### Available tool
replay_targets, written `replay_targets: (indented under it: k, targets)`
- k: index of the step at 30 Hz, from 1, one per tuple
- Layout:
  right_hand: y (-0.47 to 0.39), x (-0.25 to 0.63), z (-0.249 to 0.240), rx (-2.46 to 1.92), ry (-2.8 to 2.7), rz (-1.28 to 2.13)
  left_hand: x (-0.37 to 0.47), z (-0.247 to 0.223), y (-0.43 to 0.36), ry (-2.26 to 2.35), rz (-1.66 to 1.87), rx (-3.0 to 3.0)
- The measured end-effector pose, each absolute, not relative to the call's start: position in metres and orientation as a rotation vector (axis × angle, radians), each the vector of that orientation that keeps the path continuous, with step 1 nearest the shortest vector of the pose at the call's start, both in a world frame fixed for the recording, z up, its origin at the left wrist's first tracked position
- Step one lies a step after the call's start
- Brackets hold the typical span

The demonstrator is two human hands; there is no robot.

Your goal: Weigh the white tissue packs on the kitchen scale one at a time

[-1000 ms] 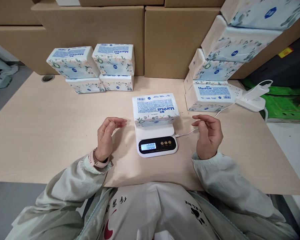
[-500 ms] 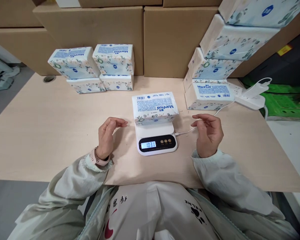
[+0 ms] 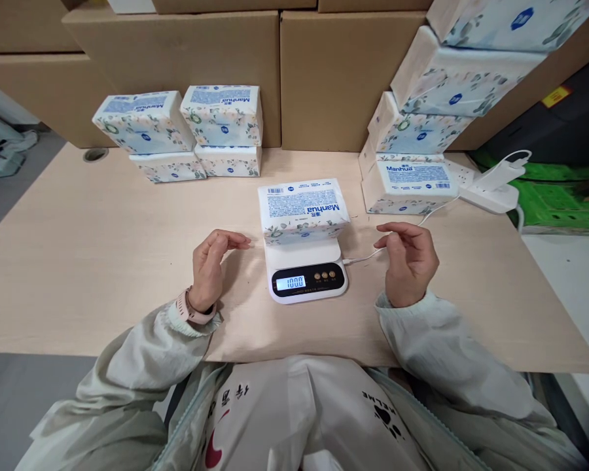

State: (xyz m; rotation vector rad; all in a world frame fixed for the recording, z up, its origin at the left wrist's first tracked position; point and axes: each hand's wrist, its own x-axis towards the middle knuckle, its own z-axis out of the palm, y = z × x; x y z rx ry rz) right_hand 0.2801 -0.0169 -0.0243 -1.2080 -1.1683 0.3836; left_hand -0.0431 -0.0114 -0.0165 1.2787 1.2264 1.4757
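Observation:
A white floral tissue pack (image 3: 304,209) rests on a small white kitchen scale (image 3: 304,254), near the middle of the wooden table. The scale's lit display (image 3: 291,282) seems to read 100.0, the decimal point being hard to make out. To the left of the scale is my left hand (image 3: 216,265), empty, its fingers stretched toward the pack without touching it. On the other side my right hand (image 3: 408,260) is held loosely curved, thumb and fingers apart, with nothing in it, close to the white cable (image 3: 366,258) that runs into the scale.
Several tissue packs (image 3: 223,118) stand two high at the back left. A taller stack (image 3: 407,186) leans at the back right, beside a white power strip (image 3: 488,193). Cardboard boxes (image 3: 348,85) line the table's back edge. A green crate (image 3: 569,203) is at the far right.
The number on the scale's display has dropped from about 103.1 to about 100.0. Both hands and the tissue pack have stayed in place.

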Motion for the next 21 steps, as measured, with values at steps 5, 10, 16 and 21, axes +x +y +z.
replay_targets:
  k: [5, 10, 16, 21]
  targets:
    - [-0.017, 0.279, -0.024, -1.196, -1.166, 0.385, -0.042, -0.016, -0.012, 1.218, 1.477, 1.282]
    - [-0.018, 0.286, -0.029, -1.225, -1.227, 0.448, -0.044, -0.016, -0.013, 1.225, 1.481, 1.280]
    - [-0.001, 0.283, -0.024, -1.243, -1.327, 0.965, -0.039, -0.016, -0.010, 1.131, 1.319, 1.468]
    - [0.013, 0.254, -0.001, -1.050, -1.607, 1.182, -0.024, -0.002, -0.001, 0.956, 1.177, 1.547]
